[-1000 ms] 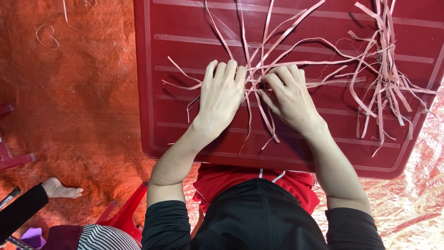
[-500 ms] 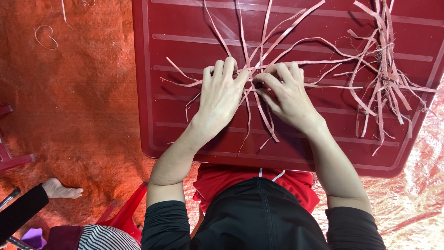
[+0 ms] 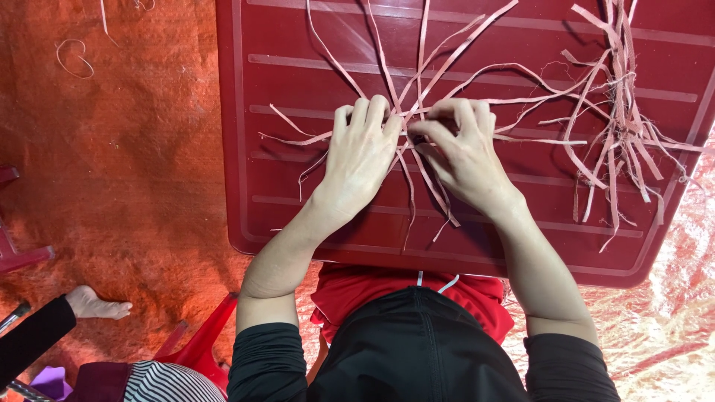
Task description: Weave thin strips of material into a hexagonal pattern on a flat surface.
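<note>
Thin pale pink strips (image 3: 432, 67) fan out across a dark red plastic table (image 3: 298, 193), crossing at one spot in the middle. My left hand (image 3: 361, 160) lies palm down on that crossing, fingers pressing the strips flat. My right hand (image 3: 462, 152) is beside it, fingertips pinching and bending one strip at the crossing. Strip ends stick out below both hands toward me.
A loose tangled bundle of the same strips (image 3: 622, 119) lies at the table's right. An orange woven mat (image 3: 112, 171) covers the floor at left, with a curled strip scrap (image 3: 73, 58). Another person's foot (image 3: 97, 304) and dark sleeve show at bottom left.
Both hands have stayed on the crossing; the right fingers have curled in tighter on a strip, and the left fingers have shifted slightly.
</note>
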